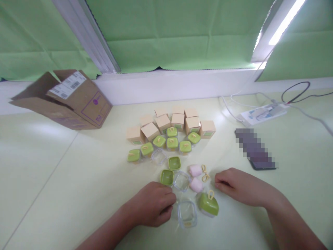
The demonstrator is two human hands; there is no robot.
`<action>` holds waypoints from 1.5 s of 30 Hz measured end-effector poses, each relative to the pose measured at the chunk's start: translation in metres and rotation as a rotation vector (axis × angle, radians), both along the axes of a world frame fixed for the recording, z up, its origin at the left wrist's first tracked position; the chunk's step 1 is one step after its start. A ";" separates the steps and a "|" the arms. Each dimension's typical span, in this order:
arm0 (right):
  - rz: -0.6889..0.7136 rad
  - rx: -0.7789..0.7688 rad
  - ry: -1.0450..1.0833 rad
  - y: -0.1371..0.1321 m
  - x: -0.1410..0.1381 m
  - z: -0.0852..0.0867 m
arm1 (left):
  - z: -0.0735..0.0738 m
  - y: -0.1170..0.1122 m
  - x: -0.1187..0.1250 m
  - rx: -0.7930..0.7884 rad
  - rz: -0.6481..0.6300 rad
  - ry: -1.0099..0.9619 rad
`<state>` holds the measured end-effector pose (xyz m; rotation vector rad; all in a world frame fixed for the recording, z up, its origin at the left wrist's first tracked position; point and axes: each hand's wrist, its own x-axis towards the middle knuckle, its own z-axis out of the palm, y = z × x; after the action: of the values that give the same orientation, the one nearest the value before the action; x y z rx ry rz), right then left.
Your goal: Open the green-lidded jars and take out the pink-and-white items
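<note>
Green-lidded containers (172, 143) stand in an arc of seven well beyond the front clear cup (187, 214), each with a yellow loop on top; judged by how they stand, these look complete. An eighth lidded piece (208, 204) sits tilted just right of the front clear cup, its loop upright, and what lies beneath its lid is hard to make out. The rest is in parts. The front clear cup itself has no lid, nor do the middle clear cup (182, 181) just beyond it and the far clear cup (159, 157) beyond it to the left, near the arc. Two green lids (167, 177), hollow side up, lie beyond and left of the front cup, while two pink pieces (196, 185) and two loose yellow loops (205, 178) lie beyond it to the right, apparently not yet fitted to anything. Farthest past the front cup, behind the arc, a cluster of small cardboard boxes (178, 121) appears closed. The hands are apart: the left hand (156, 204) is curled closed just left of the front cup, and the right hand (229, 182) makes a loose fist beyond and right of it, near the loose loops. Neither shows anything held, though the palms are hidden.
</note>
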<state>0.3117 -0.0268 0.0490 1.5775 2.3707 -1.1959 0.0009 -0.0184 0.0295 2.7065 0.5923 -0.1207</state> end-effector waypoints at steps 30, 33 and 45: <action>0.057 0.141 -0.288 -0.034 -0.053 0.016 | 0.005 0.000 0.000 -0.011 -0.012 0.013; 0.057 0.143 -0.279 -0.035 -0.051 0.019 | 0.005 0.001 -0.001 -0.017 -0.018 0.009; 0.052 0.152 -0.313 -0.033 -0.058 0.014 | 0.008 0.002 0.000 -0.013 -0.020 0.004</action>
<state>0.2533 -0.0602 0.0630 1.5953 2.3242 -0.7112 0.0004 -0.0166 0.0376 2.7002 0.5639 -0.1353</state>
